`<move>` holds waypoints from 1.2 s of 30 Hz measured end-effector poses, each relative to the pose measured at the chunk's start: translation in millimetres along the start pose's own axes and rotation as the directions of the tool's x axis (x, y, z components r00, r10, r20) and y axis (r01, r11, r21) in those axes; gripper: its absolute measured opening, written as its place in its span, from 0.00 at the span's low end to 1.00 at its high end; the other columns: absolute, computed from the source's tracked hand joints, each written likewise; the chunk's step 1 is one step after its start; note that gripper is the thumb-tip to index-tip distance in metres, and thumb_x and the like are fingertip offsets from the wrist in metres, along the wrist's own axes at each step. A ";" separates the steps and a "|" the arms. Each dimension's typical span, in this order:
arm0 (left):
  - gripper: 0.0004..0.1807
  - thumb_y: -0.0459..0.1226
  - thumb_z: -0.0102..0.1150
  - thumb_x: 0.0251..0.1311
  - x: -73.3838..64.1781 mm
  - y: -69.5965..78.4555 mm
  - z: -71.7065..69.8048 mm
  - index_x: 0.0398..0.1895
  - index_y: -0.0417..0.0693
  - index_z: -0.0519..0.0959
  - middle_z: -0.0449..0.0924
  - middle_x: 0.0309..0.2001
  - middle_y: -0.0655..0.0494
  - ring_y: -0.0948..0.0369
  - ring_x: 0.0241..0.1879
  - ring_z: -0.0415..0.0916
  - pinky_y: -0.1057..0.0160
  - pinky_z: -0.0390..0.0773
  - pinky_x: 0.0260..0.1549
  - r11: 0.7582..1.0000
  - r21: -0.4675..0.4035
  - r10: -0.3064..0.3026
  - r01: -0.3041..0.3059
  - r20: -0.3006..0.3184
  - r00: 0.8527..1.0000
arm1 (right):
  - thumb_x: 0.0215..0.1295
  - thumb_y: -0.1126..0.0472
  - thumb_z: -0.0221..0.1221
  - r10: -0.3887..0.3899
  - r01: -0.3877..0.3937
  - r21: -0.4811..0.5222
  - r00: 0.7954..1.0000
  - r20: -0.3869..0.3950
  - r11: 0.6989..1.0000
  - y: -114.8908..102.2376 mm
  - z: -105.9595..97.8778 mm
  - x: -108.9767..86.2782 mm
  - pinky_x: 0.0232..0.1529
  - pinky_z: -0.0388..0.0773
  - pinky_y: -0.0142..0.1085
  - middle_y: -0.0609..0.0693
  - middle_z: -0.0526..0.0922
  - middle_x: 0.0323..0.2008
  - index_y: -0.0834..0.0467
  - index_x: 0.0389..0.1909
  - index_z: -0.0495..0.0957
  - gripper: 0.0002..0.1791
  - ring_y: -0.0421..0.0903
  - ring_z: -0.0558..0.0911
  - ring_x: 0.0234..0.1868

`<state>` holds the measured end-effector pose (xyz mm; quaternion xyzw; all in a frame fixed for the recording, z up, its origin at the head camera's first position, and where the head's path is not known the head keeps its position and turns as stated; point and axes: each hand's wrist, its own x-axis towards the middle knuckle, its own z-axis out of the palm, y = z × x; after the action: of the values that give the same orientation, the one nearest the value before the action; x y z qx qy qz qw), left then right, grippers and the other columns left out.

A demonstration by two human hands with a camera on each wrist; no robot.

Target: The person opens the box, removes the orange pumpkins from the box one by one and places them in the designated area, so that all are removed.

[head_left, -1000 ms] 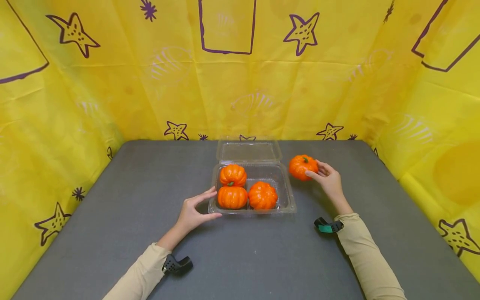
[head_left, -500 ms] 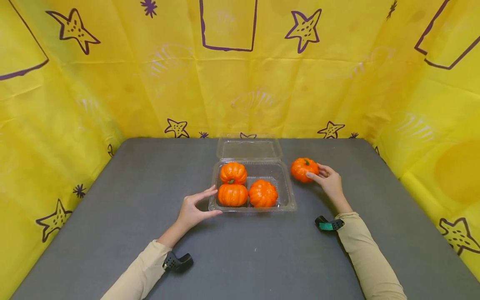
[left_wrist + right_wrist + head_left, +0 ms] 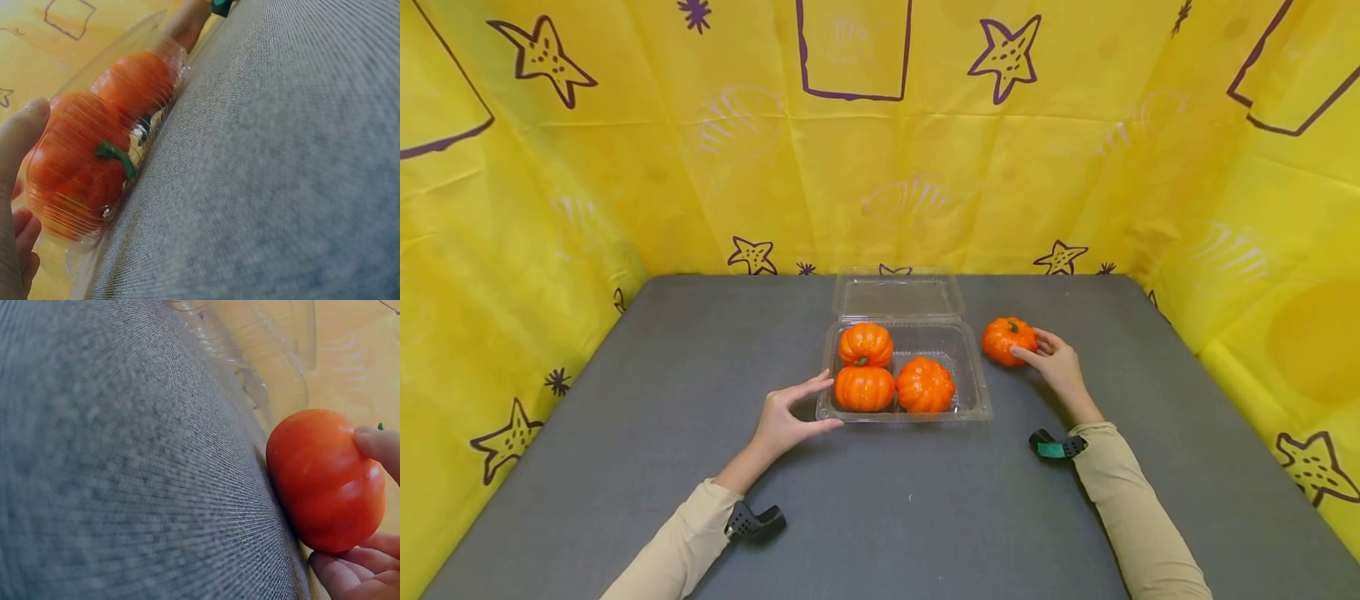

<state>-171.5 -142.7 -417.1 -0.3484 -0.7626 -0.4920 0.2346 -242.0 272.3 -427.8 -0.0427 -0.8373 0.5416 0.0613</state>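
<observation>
A clear plastic clamshell container (image 3: 977,392) lies on the table, its lid (image 3: 898,296) folded back. Inside it, two toy pumpkins (image 3: 865,388) sit front to back on the left, with another toy pumpkin (image 3: 926,386) at the front right. My left hand (image 3: 781,423) touches the container's left front corner, thumb and straight fingers spread apart. Right of the container, my right hand (image 3: 1056,367) holds a toy pumpkin (image 3: 325,481) with a green stem, thumb on its upper side and fingers around the lower side. In the right wrist view this pumpkin appears to rest on the table.
A grey cloth-covered table (image 3: 880,517) carries everything. Yellow fabric (image 3: 895,167) with starfish drawings hangs behind it and along both sides. Each wrist wears a black camera mount (image 3: 756,523).
The pumpkin in my right hand has moved slightly right and down toward the table. My left hand has stayed at the container's corner.
</observation>
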 end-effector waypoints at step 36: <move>0.30 0.23 0.75 0.19 0.8 2.5 -0.9 0.36 0.25 0.77 0.75 0.41 0.31 0.41 0.41 0.74 0.66 0.68 0.49 1.000 0.003 0.017 -0.017 -0.011 1.000 | 0.52 0.64 0.64 -0.342 0.343 0.101 0.939 -0.027 0.934 -45.8 -2.2 -16.4 0.57 0.60 0.39 0.59 0.58 0.64 0.61 0.65 0.56 0.40 0.56 0.60 0.61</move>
<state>-170.1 -142.6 -414.7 -0.3521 -0.7588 -0.4909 0.2434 -225.7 253.3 -386.0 0.1044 -0.8022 0.5655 0.1604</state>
